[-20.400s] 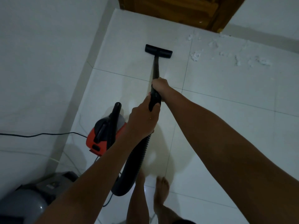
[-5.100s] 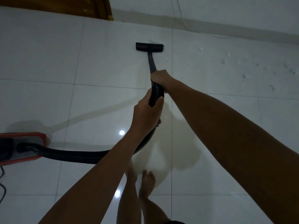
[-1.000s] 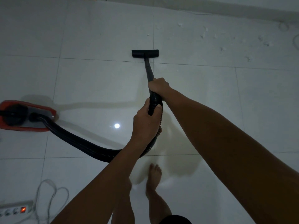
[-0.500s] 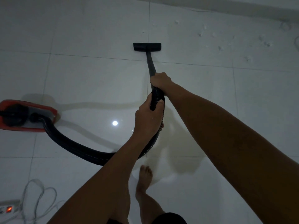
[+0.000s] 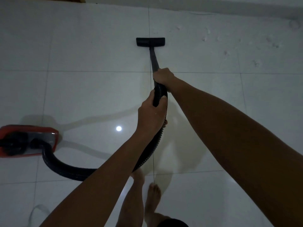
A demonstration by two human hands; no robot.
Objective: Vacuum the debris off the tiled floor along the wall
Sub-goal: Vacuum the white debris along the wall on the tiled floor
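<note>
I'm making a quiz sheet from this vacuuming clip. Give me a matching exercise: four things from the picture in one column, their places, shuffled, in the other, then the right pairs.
Things:
1. floor nozzle
2. red vacuum body
3. left hand
4. white debris

Places:
A. on the tiles at the far right, near the wall
B. gripping the ribbed hose
C. on the floor at the left edge of the view
D. at the far end of the black wand, on a tile seam

Pairs: 1-D, 2-C, 3-B, 4-A
</note>
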